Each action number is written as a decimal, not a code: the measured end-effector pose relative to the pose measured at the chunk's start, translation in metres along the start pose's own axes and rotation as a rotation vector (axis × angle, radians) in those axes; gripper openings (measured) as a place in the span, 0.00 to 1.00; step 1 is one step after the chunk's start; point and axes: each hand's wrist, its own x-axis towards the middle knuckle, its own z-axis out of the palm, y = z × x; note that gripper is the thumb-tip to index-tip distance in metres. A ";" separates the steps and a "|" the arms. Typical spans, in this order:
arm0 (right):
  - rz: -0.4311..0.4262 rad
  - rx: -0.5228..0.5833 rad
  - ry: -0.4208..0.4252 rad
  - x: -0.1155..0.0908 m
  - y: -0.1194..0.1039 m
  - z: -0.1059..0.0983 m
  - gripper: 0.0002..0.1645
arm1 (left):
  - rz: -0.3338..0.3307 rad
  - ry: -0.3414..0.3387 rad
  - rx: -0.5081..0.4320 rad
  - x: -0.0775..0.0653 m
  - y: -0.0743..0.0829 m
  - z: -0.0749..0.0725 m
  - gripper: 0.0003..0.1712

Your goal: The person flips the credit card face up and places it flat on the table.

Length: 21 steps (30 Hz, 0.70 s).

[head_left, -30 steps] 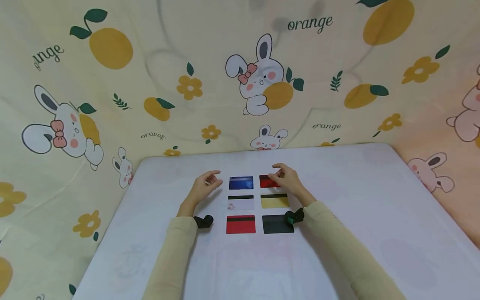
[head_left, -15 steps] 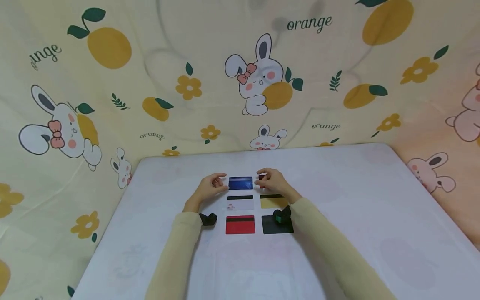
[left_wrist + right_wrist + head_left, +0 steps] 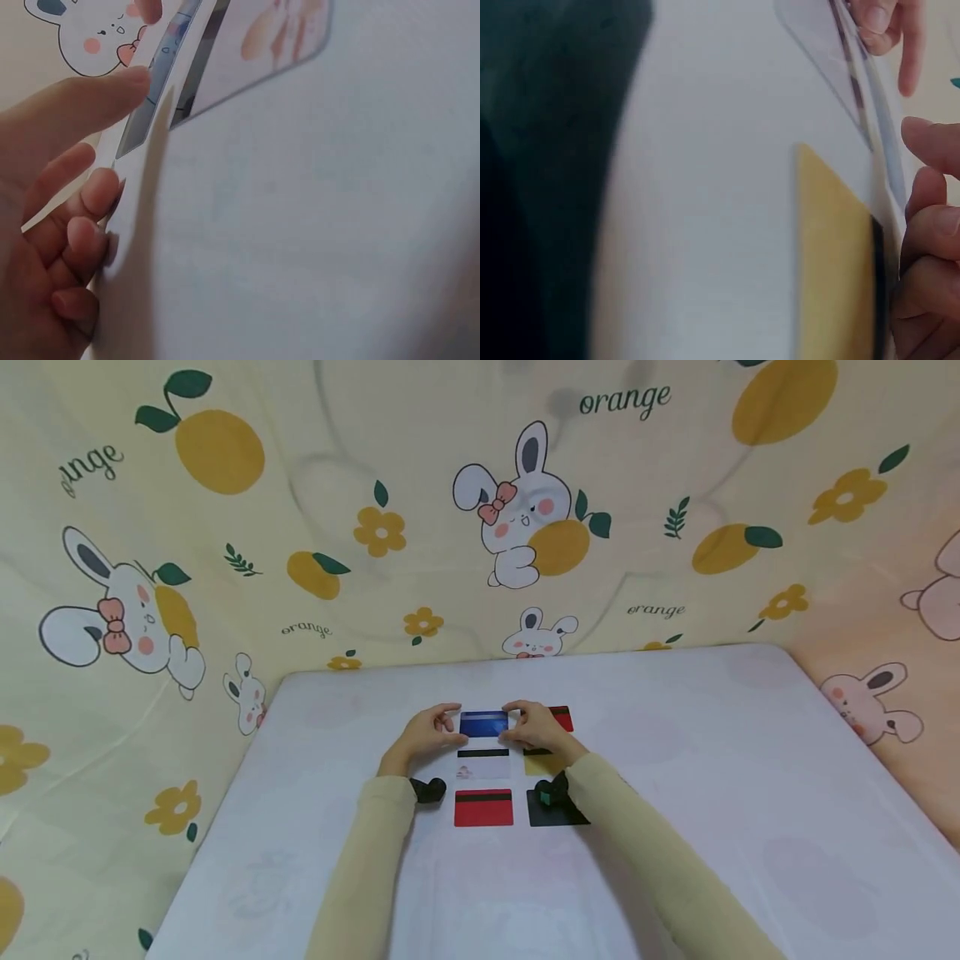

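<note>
A blue card [image 3: 483, 725] lies at the top of the left column of cards on the white table. My left hand [image 3: 426, 733] is at its left end, thumb and index finger spread beside the corners. At the right end my right hand [image 3: 538, 728] is spread the same way, covering part of a red card [image 3: 562, 718]. In the left wrist view, the left thumb [image 3: 127, 86] overlaps the blue card's edge. A narrow gap shows between the right thumb [image 3: 922, 139] and the blue card [image 3: 887, 135] in the right wrist view.
Below the blue card are a white card [image 3: 483, 766] and another red card [image 3: 483, 810]. On the right lie a yellow card [image 3: 538, 765] and a black card [image 3: 566, 812], partly hidden by the right arm. A rabbit-and-orange patterned cloth [image 3: 420, 443] hangs behind the table [image 3: 675, 718].
My right hand has moved left from the upper red card to the blue card's right end. The left hand has come rightward to its left end. The cards lie in the same layout.
</note>
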 end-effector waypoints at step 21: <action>0.087 -0.008 0.020 0.004 0.001 0.002 0.38 | -0.098 -0.013 0.090 0.002 0.008 0.003 0.36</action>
